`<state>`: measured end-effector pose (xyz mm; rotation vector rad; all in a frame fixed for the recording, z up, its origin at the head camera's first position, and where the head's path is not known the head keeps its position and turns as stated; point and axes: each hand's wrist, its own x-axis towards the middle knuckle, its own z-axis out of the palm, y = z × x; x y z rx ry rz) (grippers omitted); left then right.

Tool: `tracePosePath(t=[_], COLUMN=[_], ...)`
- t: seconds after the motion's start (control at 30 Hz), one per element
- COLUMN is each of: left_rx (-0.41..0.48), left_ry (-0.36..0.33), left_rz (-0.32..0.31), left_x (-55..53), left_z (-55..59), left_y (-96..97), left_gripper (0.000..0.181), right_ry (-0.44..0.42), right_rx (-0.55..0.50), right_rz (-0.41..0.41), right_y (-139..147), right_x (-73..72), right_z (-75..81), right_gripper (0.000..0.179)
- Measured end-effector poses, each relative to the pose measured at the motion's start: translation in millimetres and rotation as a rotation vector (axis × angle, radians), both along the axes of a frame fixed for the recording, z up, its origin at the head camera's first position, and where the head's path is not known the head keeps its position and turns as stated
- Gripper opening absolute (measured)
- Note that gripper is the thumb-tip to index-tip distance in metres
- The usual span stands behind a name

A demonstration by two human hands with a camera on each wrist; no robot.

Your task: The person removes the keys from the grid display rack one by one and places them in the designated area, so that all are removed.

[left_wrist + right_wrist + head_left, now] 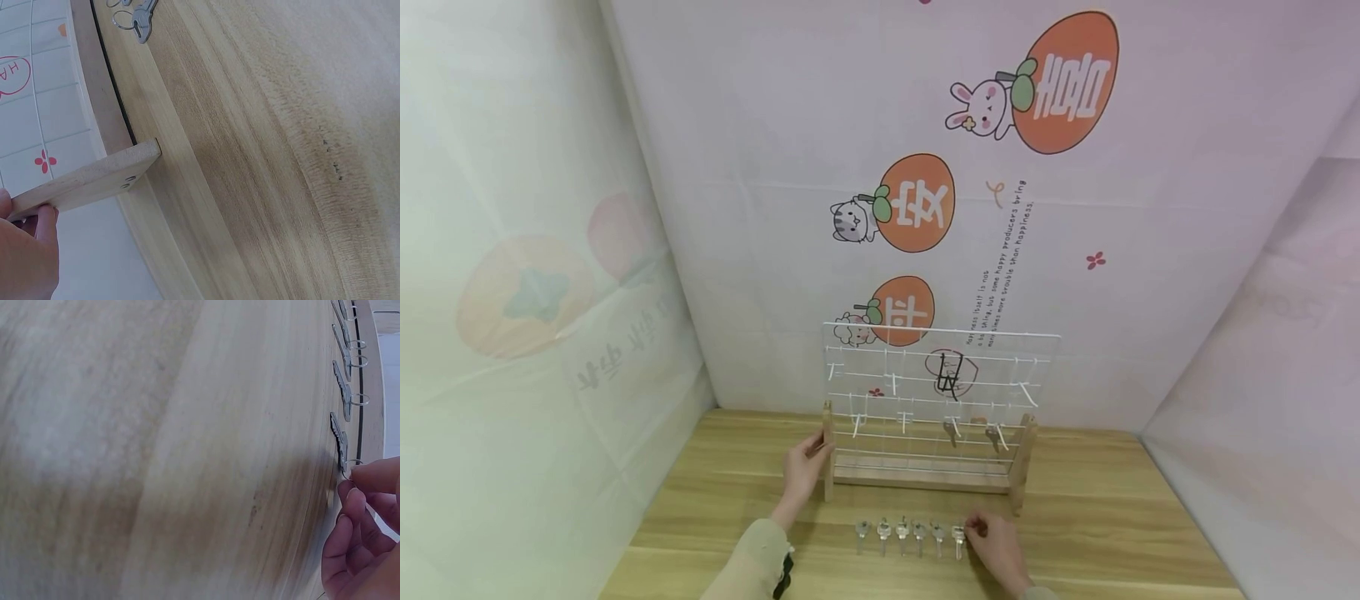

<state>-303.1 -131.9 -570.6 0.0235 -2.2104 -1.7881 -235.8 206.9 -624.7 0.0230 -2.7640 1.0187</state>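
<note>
In the head view my left hand [805, 471] grips the left wooden post [828, 450] of a white wire rack [940, 379]. The left wrist view shows fingers and thumb on either side of that post [94, 178]. At the front, my right hand [997, 546] is at the right end of a row of several silver keys, by the end key [958, 537]. The right wrist view shows my thumb and finger pinching the small ring of this key [339, 440], which lies close to the table. The fingertips partly hide the ring.
Two keys hang on lower hooks of the rack, one [951, 431] left of the other [994, 437]. Several white hooks stick out toward me. The rack's wooden base [917, 477] stands behind the key row on the wood-grain table [1097, 500]. Printed cloth walls [775, 250] enclose the table.
</note>
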Motion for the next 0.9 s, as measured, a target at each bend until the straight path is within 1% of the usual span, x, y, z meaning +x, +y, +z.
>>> tracePosePath(t=[0.03, 0.13, 0.3, 0.47, 0.6, 0.8, 0.9], left_rx=[-0.001, -0.008, -0.008, -0.009, -0.018, -0.008, -0.003], left_ry=[-0.003, -0.006, -0.007, -0.002, 0.003, -0.003, 0.040], left_rz=[0.001, 0.001, 0.002, 0.000, 0.010, 0.012, 0.003], left_x=[-0.1, -0.1, 0.0, -0.2, -2.0, -3.6, -2.4], left_z=[0.0, -0.1, -0.1, 0.6, 0.2, -1.9, -3.2], left_y=[0.1, 0.4, 0.5, 0.3, 0.6, -0.2, -1.1], left_gripper=[0.040, 0.040, 0.039, 0.039, 0.039, 0.040, 0.039], right_ry=[-0.015, -0.017, -0.019, -0.040, -0.059, -0.060, -0.036], right_rx=[-0.003, 0.008, -0.010, -0.038, -0.078, -0.131, -0.152], right_rz=[-0.007, -0.001, 0.000, 0.010, 0.013, 0.018, 0.026], right_y=[-0.1, 0.3, 0.7, 1.5, 1.8, 0.9, -1.2], right_x=[0.3, 0.8, 0.9, 0.1, -1.4, -2.4, -3.2], right_z=[0.2, 0.3, 0.5, 1.6, 5.4, 13.4, 19.1], right_gripper=[0.008, 0.008, 0.010, 0.011, 0.012, 0.013, 0.012])
